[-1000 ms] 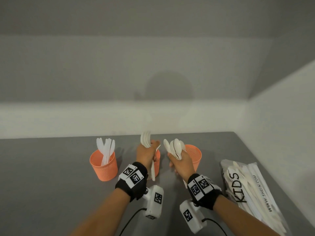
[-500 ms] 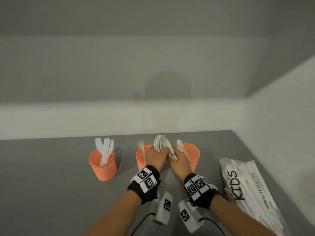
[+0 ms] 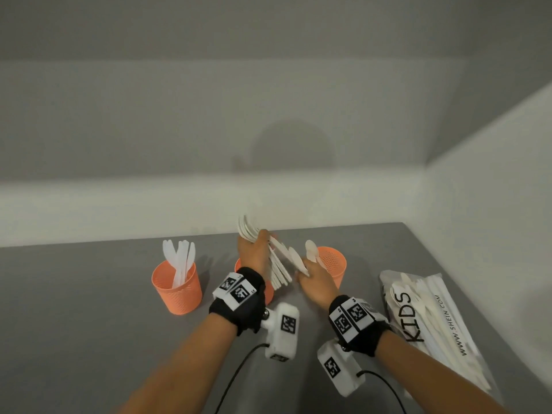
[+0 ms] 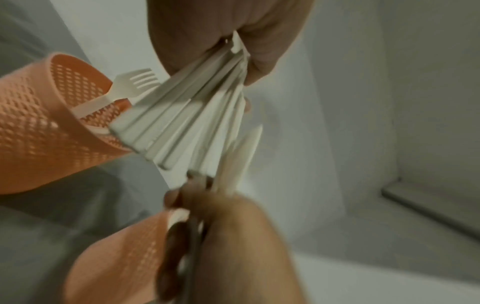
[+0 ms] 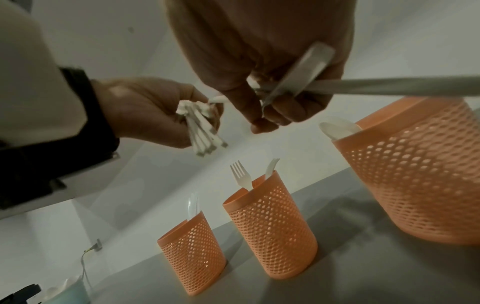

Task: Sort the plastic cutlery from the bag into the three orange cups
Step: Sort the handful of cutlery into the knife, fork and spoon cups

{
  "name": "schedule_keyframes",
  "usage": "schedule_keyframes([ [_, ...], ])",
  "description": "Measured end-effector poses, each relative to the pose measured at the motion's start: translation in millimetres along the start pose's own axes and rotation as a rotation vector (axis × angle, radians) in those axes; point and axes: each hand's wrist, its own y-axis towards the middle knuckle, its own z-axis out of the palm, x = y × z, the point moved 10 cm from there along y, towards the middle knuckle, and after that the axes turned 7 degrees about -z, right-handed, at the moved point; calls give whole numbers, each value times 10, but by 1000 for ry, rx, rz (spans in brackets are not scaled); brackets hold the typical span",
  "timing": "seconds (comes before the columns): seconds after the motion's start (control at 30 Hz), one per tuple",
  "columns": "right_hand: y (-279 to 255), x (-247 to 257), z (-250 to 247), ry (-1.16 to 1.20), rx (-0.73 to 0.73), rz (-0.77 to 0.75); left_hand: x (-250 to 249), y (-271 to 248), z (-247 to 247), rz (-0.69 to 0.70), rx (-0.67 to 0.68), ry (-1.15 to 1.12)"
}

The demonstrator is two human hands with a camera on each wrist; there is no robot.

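Three orange mesh cups stand in a row on the grey table. The left cup (image 3: 176,289) holds white knives (image 3: 179,258). My left hand (image 3: 259,239) grips a fanned bundle of white cutlery (image 3: 276,264) above the middle cup (image 5: 270,232), which holds a fork (image 5: 241,174) and is mostly hidden behind that wrist in the head view. My right hand (image 3: 304,268) pinches a few white spoons (image 3: 295,258) beside the right cup (image 3: 333,261), where one spoon (image 3: 310,251) stands. The clear cutlery bag (image 3: 433,318) lies at the right.
A white wall runs close behind the cups and along the table's right edge past the bag. Black cables (image 3: 239,375) trail from the wrist cameras toward the table's front. Bare grey tabletop (image 3: 74,309) lies left of the cups.
The two hands came together over the middle and right cups, then drew slightly apart. My left hand's bundle is now fanned out with its handles slanting toward my right hand.
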Motion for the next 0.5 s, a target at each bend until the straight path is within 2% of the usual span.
schedule_keyframes([
  [0.1,33,-106,-189,124,-92,62,-164,167,-91,-11,-16,-73],
  [0.23,169,-215,-633,421,-349,154,-393,324,-261,72,-45,18],
  [0.33,279,-172,-973,591,-522,91,-496,370,-273,165,-48,60],
  [0.43,396,-119,-1085,652,-604,40,-589,372,-187,298,-34,120],
  [0.5,458,-226,-1036,682,-633,76,-524,407,-153,326,-37,161],
])
